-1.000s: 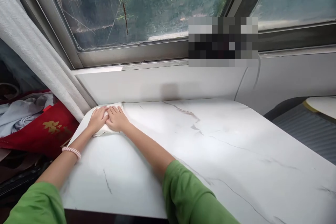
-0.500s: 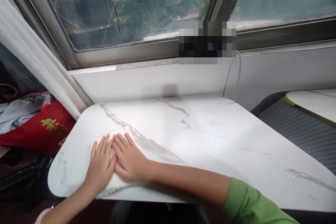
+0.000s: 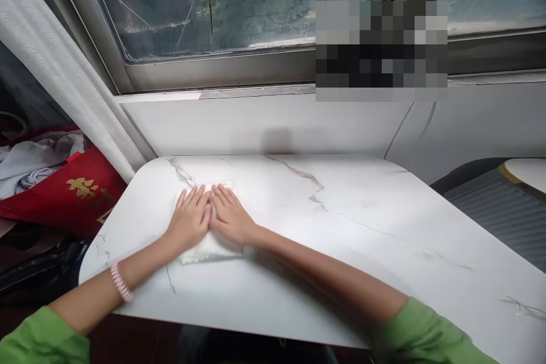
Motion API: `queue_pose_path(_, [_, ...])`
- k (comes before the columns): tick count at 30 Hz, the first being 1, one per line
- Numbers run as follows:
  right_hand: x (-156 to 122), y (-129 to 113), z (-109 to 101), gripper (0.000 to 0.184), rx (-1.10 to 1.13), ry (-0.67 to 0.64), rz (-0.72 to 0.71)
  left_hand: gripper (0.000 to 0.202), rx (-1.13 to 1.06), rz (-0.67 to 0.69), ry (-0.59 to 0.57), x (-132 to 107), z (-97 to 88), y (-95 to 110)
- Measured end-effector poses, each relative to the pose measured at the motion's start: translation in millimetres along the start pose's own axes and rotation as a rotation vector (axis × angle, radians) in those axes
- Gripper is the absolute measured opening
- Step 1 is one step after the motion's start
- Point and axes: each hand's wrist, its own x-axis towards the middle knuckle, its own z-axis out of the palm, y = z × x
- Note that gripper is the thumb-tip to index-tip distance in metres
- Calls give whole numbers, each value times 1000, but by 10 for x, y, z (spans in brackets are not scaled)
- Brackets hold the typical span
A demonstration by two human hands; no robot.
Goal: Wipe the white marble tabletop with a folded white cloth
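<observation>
A white cloth lies flat on the white marble-patterned table, toward its left part. My left hand presses down on the cloth with its fingers stretched out and pointing away from me. Beside it my right hand also lies flat on the cloth, fingers extended, and the two hands touch near the thumbs. The middle of the cloth is hidden beneath both palms. A pink coil band circles my left wrist.
Behind the table rises a white wall panel below a metal-framed window. At the left hang a white curtain and a red bag with clothes in it. A grey ridged surface is at the right. A blurred-out patch covers part of the sill.
Both hands have slid the cloth forward across the table, away from the front edge and toward the window. The camera view has shifted somewhat.
</observation>
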Motion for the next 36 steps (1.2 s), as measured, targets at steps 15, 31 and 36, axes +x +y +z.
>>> queue_pose_path(15, [1170,758,-142,45,-175,250,101,37,-34,86,86,1588,274,-638])
queue_pose_path(31, [61,524,-127,53,-219,179,-21,44,21,10,24,637,189,234])
queue_pose_path(36, [-683,337,-197,53,-212,168,-60,48,-78,76,-52,130,148,704])
